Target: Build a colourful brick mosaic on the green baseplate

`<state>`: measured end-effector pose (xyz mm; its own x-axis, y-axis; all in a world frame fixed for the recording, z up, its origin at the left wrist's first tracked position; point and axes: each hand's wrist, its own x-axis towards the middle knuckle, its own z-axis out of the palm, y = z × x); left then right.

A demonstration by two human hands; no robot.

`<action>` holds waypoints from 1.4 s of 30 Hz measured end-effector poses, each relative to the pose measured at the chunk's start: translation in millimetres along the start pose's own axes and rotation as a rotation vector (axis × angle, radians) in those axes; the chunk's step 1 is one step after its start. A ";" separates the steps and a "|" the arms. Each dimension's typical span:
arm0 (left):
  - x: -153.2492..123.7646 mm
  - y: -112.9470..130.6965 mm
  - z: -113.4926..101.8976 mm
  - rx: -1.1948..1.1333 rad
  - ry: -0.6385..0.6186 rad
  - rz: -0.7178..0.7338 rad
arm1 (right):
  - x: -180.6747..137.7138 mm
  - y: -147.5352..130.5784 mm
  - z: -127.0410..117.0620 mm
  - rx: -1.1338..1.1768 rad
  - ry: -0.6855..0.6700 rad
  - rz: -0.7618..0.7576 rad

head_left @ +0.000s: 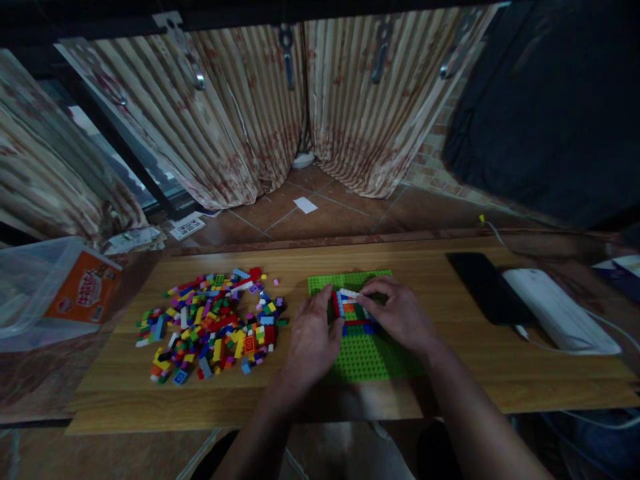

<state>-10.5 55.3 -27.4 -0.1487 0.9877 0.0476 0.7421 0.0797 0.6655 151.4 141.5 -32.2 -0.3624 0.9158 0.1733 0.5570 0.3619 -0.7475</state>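
Observation:
A green baseplate [367, 357] lies on the wooden table [350, 400] in front of me. A small build of coloured bricks [353, 311] stands on its upper middle. My left hand [313, 340] rests at the build's left side, fingers curled against it. My right hand [397, 313] lies over the build's right side, its fingertips pinched on a white brick [349, 294] at the top of the build. A loose pile of coloured bricks [213, 323] is spread on the table to the left of my left hand.
A clear plastic box with an orange label [60, 293] stands at the table's left end. A black phone [487, 287] and a white power bank [557, 310] with a cable lie at the right. Tiled floor and striped curtains [250, 113] are beyond the table.

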 end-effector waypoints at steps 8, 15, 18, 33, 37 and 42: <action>-1.1 -1.0 -0.5 0.010 -0.006 0.013 | -3.2 6.0 -5.4 -0.001 0.066 0.028; 0.6 -2.7 1.1 0.055 0.001 0.058 | 4.2 16.2 -2.1 0.048 -0.005 0.016; 1.3 -3.2 1.8 0.074 -0.006 0.076 | 7.4 17.3 -1.9 0.058 -0.020 0.035; 1.9 -1.6 3.4 0.193 -0.003 0.140 | 10.9 19.4 0.5 0.127 -0.043 0.045; 1.8 1.1 6.0 0.286 0.007 0.201 | 11.4 19.9 0.9 0.093 -0.045 0.001; 1.4 4.9 9.9 0.423 0.005 0.180 | 13.0 21.9 1.1 0.051 -0.065 -0.006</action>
<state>-0.6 58.4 -31.4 0.0044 0.9904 0.1385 0.9578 -0.0440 0.2842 158.0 161.1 -47.1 -0.4144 0.8997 0.1370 0.5164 0.3564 -0.7787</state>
